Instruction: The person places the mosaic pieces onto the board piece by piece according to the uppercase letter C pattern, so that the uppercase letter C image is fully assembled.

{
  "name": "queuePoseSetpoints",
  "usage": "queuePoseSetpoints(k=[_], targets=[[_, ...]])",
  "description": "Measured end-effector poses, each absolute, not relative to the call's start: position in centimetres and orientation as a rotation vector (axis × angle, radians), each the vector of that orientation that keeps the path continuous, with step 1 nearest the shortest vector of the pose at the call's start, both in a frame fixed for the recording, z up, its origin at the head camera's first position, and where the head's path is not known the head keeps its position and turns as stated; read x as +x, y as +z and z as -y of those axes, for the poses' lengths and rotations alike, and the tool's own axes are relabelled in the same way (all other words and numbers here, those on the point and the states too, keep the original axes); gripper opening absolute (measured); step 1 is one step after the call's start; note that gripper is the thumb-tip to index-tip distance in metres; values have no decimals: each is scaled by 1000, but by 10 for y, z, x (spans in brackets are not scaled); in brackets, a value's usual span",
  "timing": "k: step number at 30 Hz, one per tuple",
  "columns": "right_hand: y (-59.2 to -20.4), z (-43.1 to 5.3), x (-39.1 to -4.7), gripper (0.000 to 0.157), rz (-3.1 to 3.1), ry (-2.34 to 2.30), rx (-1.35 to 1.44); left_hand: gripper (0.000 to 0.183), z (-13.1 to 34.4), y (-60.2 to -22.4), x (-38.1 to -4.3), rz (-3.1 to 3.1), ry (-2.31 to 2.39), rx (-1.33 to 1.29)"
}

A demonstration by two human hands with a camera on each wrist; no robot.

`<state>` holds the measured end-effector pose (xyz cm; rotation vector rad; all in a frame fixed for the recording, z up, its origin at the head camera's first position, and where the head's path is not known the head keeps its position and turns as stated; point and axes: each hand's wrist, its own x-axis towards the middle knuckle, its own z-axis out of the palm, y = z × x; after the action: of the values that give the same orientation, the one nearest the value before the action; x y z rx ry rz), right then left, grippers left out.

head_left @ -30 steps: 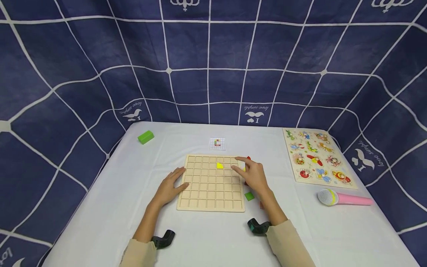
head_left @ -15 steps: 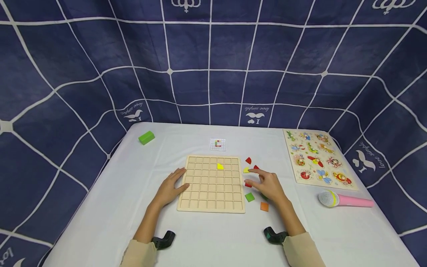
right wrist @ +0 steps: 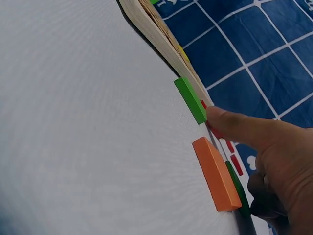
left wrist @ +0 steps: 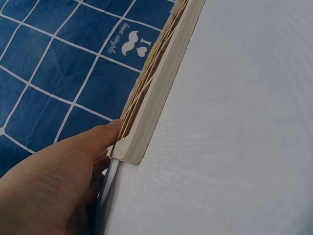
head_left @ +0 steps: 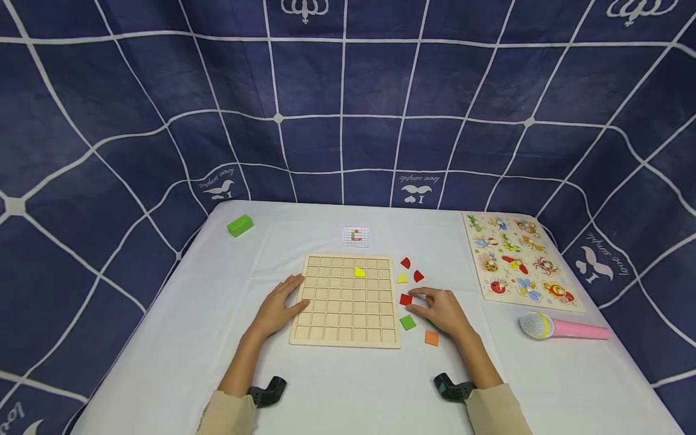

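Observation:
A pale wooden grid board (head_left: 342, 308) lies flat on the table in the head view, with one yellow piece (head_left: 360, 272) in a cell of its upper part. At its left edge rests my left hand (head_left: 275, 309), fingers extended and thumb on the rim; the left wrist view shows that thumb touching the board corner (left wrist: 129, 151). Right of the board, my right hand (head_left: 443, 309) has thumb and index finger at opposite sides of a small red square block (head_left: 405, 299), pinching it. In the right wrist view the thumb mostly covers this block.
Red wedges (head_left: 418, 276), a yellow piece (head_left: 402, 278), a green block (head_left: 408, 322) and an orange block (head_left: 431, 338) lie around the right hand. Farther off are a pattern card (head_left: 356, 237), a green box (head_left: 240, 225), an animal puzzle (head_left: 516, 260) and a pink microphone (head_left: 565, 327).
My right hand has moved from above the board's upper right to the loose pieces, down to the red square block. My left hand stays at the board's edge.

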<state>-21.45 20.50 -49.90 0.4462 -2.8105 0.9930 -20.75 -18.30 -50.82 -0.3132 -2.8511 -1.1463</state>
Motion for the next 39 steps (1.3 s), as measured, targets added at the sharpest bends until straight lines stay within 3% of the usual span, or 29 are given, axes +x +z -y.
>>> queuePoseSetpoints(k=[6, 17, 39], targets=[[-499, -205, -215, 26, 2812, 969, 444, 65, 183, -507, -207, 2850, -1136, -330], [-489, -192, -225, 25, 2711, 979, 479, 66, 185, -507, -207, 2862, -1125, -319], [-478, -92, -270, 33, 2728, 999, 524, 66, 184, -507, -207, 2843, -1155, -327]])
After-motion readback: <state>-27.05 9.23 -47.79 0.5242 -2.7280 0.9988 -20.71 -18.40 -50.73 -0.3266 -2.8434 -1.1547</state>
